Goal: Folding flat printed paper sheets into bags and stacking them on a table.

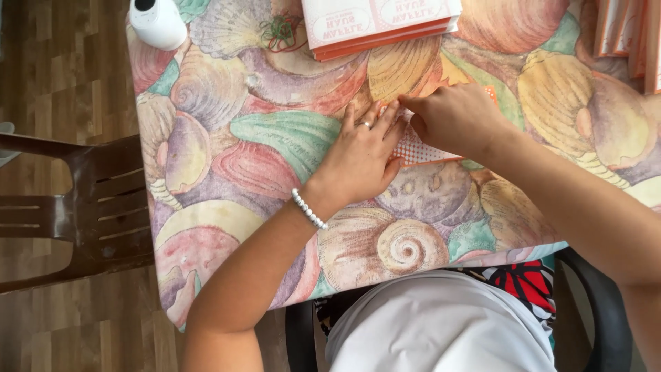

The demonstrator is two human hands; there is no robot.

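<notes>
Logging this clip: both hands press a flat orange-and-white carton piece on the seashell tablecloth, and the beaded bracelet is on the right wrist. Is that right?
Not quite. The white beaded bracelet is on the left wrist, not the right, as the head view shows. The rest holds: the left hand and right hand both press the flat orange-and-white carton piece on the seashell tablecloth.

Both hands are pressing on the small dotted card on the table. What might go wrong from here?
1. The left hand and right hand cover most of the dotted card, so a fold may land crooked unseen.
2. The shell-print tablecloth could slip under the pressure.
3. The stack of flat cartons overhangs the far edge; a bump might shift it.
</notes>
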